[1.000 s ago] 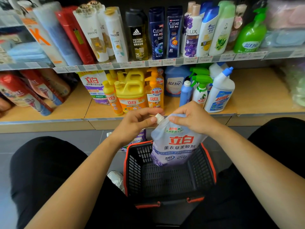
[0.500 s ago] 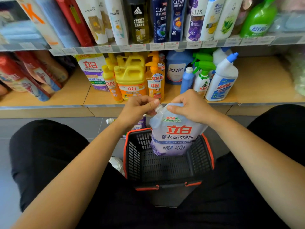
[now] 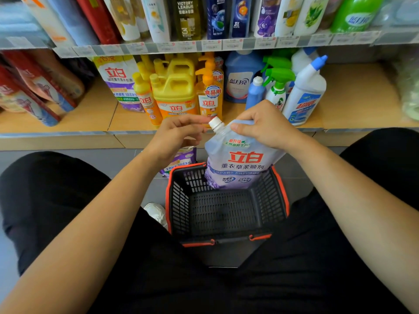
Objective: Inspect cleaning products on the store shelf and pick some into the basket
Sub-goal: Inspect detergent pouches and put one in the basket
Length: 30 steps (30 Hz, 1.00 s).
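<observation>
So there's one long wooden store shelf [image 3: 353, 105] across the far side, packed with bottles. I count two green trigger sprayers [image 3: 280, 75] and one white toilet-cleaner bottle with an angled blue cap [image 3: 306, 94] on the right part. Then one black plastic basket with an orange-red rim [image 3: 169, 200] sits on the floor between the person's knees. One pale lavender soft refill pouch [image 3: 240, 164] hangs upright at the far end of the basket with its lower part dipped inside. A second, similar purple pouch [image 3: 181, 159] lies on the floor just left of the basket's far corner. Compared to half a second back, the left hand [image 3: 174, 137] isn't pinching the pouch's single white screw cap [image 3: 216, 123] anymore. Its index finger is just stretched out with the tip right at the cap, the other fingers loosely curled and holding nothing. The right hand [image 3: 265, 125] clamps the pouch's top edge, thumb on the near face and fingers hooked over the far side. The two hands are close together.
</observation>
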{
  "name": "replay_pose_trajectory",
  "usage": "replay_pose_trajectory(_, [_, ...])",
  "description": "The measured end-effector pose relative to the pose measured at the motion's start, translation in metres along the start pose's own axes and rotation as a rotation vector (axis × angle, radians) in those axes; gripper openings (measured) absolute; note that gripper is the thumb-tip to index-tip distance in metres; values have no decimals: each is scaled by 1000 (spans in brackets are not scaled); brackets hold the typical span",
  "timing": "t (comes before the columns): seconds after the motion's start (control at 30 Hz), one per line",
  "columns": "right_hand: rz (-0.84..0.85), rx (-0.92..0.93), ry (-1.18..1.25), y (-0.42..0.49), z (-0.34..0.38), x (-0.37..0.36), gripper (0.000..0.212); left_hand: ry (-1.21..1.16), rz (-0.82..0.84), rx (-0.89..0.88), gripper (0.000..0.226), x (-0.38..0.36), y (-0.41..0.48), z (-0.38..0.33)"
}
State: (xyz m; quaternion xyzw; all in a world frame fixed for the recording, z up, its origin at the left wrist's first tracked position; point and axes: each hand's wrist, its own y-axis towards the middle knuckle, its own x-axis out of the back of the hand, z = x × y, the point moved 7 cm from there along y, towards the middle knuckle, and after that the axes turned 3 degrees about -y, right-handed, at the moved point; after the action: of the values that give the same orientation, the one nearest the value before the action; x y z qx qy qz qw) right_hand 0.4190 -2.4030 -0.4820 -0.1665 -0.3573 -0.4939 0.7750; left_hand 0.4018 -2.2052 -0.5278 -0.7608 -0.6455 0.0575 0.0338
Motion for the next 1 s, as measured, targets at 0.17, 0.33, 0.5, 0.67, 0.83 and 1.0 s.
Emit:
replay_pose_trajectory(0.17, [-5, 18, -11, 1, 3, 2, 31, -88, 89, -28, 32, -10, -3, -6])
replay_pose_trajectory(0.33, [27, 34, -11, -1, 5, 0, 35, -45, 70, -42, 30, -10, -2, -7])
replay_pose_trajectory(0.5, [30, 42, -4, -1, 5, -2, 32, -18, 85, -3, 31, -11, -1, -3])
replay_pose_trajectory(0.67, [38, 54, -31, 0, 6, -4, 29, -9, 120, -73, 38, -15, -4, -7])
replay_pose_trajectory(0.83, [44, 65, -34, 1, 6, -6, 28, -4, 92, -80, 25, -14, -2, -4])
replay_pose_trajectory(1.0, [28, 67, -20, 0, 8, -5, 27, -29, -39, -97, 22, -6, 1, -4])
